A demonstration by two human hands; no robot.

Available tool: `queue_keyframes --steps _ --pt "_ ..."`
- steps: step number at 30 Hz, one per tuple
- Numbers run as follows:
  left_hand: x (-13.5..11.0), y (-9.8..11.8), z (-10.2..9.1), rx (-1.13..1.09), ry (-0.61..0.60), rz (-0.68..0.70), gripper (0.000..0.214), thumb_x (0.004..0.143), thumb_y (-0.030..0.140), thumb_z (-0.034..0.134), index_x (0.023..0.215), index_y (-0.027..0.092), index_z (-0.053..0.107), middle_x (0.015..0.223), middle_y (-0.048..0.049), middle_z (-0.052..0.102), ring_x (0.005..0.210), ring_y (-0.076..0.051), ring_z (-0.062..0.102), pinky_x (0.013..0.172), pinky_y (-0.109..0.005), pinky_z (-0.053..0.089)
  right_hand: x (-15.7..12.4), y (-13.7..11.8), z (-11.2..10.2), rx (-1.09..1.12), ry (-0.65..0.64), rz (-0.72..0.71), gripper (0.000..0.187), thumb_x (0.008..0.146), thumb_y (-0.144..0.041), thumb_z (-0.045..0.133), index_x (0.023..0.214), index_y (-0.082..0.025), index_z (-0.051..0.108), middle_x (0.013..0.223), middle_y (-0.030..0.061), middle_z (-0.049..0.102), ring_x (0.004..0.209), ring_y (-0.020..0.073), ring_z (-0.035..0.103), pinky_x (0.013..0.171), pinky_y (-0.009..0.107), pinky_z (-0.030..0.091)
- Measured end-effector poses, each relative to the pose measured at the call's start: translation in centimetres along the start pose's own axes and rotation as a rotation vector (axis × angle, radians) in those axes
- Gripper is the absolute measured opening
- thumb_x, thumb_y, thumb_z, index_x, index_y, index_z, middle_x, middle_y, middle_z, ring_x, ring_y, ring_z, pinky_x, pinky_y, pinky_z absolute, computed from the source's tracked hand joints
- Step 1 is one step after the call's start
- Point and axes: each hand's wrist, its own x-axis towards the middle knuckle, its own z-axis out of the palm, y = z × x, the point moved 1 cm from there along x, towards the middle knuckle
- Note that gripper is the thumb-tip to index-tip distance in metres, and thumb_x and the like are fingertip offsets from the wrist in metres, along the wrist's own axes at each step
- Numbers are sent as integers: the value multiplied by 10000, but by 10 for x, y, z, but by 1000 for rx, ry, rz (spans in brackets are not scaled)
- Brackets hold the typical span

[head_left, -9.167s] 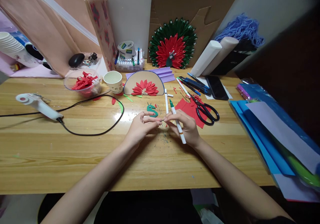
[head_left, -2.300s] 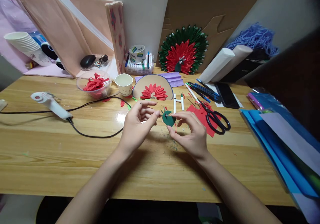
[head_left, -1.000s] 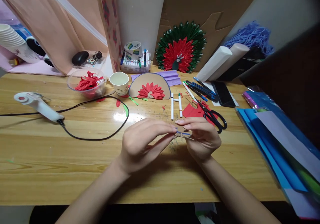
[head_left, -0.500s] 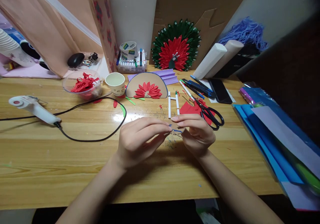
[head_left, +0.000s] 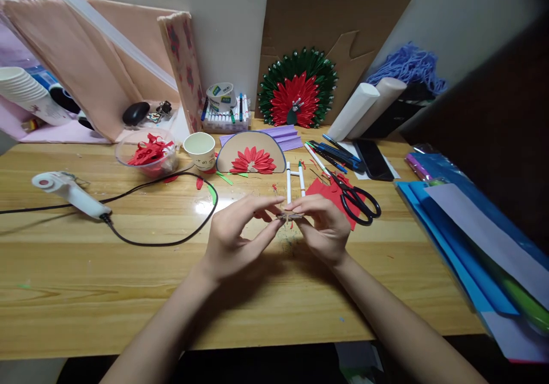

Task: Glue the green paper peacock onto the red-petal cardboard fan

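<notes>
Between the fingertips of both hands is a small brown cardboard piece (head_left: 290,217), seen nearly edge-on and partly covered by the fingers. My left hand (head_left: 241,232) pinches its left end, and my right hand (head_left: 325,228) grips the right end. Just beyond them lie a white marker (head_left: 289,184) and a second marker with a green tip (head_left: 301,181). A half-round cardboard (head_left: 234,150) with red paper petals (head_left: 253,158) rests farther back. To the right of my right hand, black-handled scissors (head_left: 364,206) lie on red paper (head_left: 326,192).
A white glue gun (head_left: 72,194) with a looping black cord lies at left. Behind are a paper cup (head_left: 199,151), a clear bowl (head_left: 165,170) of red scraps and a green-and-red paper peacock (head_left: 295,90). Pens, a phone (head_left: 374,158) and blue folders (head_left: 433,230) occupy the right.
The cardboard piece has tilted from showing its blue-marked face to nearly edge-on. My right hand has shifted slightly left, and the view has tipped up a little.
</notes>
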Motion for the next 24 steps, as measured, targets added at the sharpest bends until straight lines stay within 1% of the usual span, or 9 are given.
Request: queue_keyframes --steps 3,5,7,8,10,12,14,18,24 --pt "2 -6 -2 -80 21 -190 406 747 201 688 1136 209 573 943 -41 674 796 -122 639 745 -249 521 2 4 5 147 43 215 144 746 -133 668 843 -218 601 818 14 640 738 150 648 589 281 577" --pt "4 -17 -5 -146 102 -393 369 761 291 678 1098 191 569 962 -52 662 845 -134 636 762 -255 513 3 11 8 238 99 427 200 686 -202 734 814 -202 580 793 -1 632 680 132 637 541 248 566" --pt "4 -31 -8 -182 217 -612 318 765 391 656 970 159 585 916 -59 655 820 -141 633 725 -256 507 4 18 10 300 129 633 292 624 -254 782 812 -186 570 755 -11 631 638 117 630 511 217 546" --pt "4 -37 -8 -182 214 -708 340 750 434 657 915 143 593 894 -65 651 782 -143 629 697 -257 504 3 21 10 321 126 715 321 607 -273 793 817 -177 570 735 -12 632 626 113 630 508 206 535" --pt "2 -47 -5 -233 90 -835 389 754 497 621 870 126 614 861 -76 650 718 -153 619 642 -275 499 2 25 11 355 101 821 353 587 -293 806 819 -161 575 693 -16 635 595 102 625 522 199 520" --pt "0 -51 2 -282 -14 -848 417 759 524 595 845 118 632 803 -71 648 692 -161 605 635 -286 486 1 26 11 380 65 855 367 571 -299 816 808 -152 577 658 -21 637 576 96 619 550 203 511" --pt "-2 -52 10 -282 -58 -793 375 749 481 623 844 119 654 801 -69 660 739 -167 597 696 -285 468 0 25 13 394 29 866 375 553 -307 825 786 -149 578 631 -26 635 564 95 615 564 209 504" --pt "-8 -52 21 -248 -21 -735 298 748 418 625 758 122 652 728 -44 648 694 -152 559 679 -266 426 -2 23 19 383 -16 904 390 511 -344 840 724 -158 572 592 -34 624 531 96 600 543 216 489" --pt "-9 -58 21 -327 1 -751 310 723 414 639 616 127 587 577 10 549 574 -107 477 573 -224 356 -3 25 22 344 -85 907 397 512 -429 822 667 -159 576 596 -13 646 521 102 587 538 231 483"
